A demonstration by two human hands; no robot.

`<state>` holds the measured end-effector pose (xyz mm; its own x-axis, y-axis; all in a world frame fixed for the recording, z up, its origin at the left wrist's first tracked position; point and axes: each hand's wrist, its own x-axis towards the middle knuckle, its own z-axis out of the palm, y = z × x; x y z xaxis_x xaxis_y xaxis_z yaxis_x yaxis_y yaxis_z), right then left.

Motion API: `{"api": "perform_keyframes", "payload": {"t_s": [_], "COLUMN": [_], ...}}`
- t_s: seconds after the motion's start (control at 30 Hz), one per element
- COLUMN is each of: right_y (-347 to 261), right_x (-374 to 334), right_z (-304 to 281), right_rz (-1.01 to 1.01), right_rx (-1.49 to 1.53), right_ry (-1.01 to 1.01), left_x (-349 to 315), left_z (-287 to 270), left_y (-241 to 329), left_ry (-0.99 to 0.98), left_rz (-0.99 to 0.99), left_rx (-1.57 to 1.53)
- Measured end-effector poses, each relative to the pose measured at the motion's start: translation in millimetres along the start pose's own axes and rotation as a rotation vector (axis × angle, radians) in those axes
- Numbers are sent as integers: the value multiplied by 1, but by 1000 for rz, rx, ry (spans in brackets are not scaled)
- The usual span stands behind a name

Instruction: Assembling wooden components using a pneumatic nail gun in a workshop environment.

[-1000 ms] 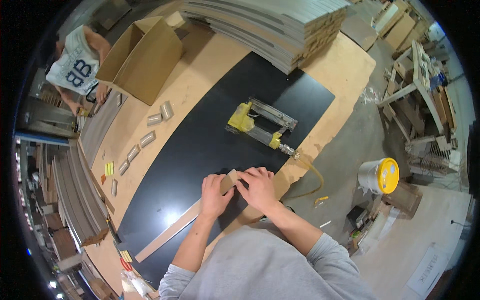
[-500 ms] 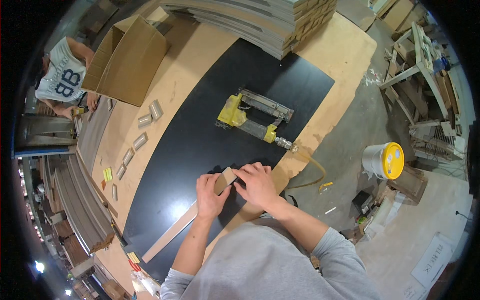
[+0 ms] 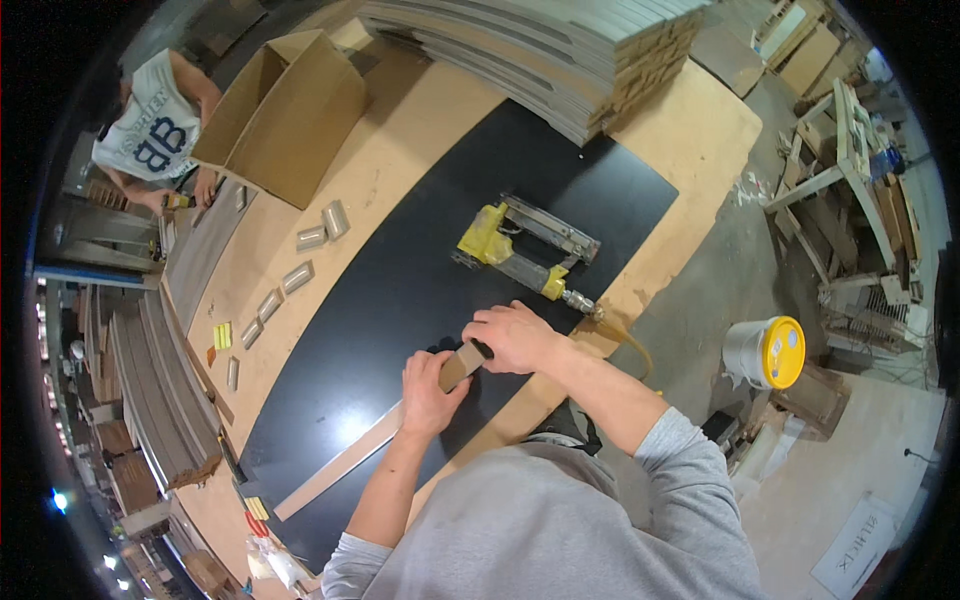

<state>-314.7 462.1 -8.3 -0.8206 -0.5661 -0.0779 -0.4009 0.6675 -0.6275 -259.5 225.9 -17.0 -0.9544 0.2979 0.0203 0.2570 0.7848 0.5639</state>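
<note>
My left hand (image 3: 430,392) is closed around a short brown wooden block (image 3: 462,368) lying over the upper end of a long pale wood strip (image 3: 345,462). The strip runs down and left across a black curved panel (image 3: 345,345). My right hand (image 3: 512,338) is curled at the block's far end, its fingers bent against it; a dark patch shows there, and its thumb is hidden. Just beyond my hands a yellow and grey nail gun (image 3: 525,250) lies on the panel, an air hose (image 3: 630,345) joined to its handle.
Several small moulding pieces (image 3: 298,277) lie left on the wooden table (image 3: 390,140). An open cardboard box (image 3: 300,120) and a stack of grey boards (image 3: 560,60) stand at the back. A co-worker (image 3: 160,130) is far left. A yellow-lidded bucket (image 3: 765,352) stands on the floor right.
My right hand has shifted up and slightly right along the block's end, and its fingers are more curled. My left hand keeps its grip. The whole view has tilted slightly.
</note>
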Motion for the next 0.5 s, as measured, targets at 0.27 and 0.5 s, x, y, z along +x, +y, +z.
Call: {"api": "perform_keyframes", "payload": {"t_s": [0.27, 0.5], "right_y": [-1, 4], "right_x": [16, 20], "right_z": [-14, -13], "right_rz": [-79, -89], "right_rx": [-60, -88], "right_ry": [-92, -199], "left_x": [-25, -32], "left_z": [-19, -13], "left_y": [-17, -12], "left_ry": [6, 19], "left_rz": [-102, -145], "left_rx": [95, 21]}}
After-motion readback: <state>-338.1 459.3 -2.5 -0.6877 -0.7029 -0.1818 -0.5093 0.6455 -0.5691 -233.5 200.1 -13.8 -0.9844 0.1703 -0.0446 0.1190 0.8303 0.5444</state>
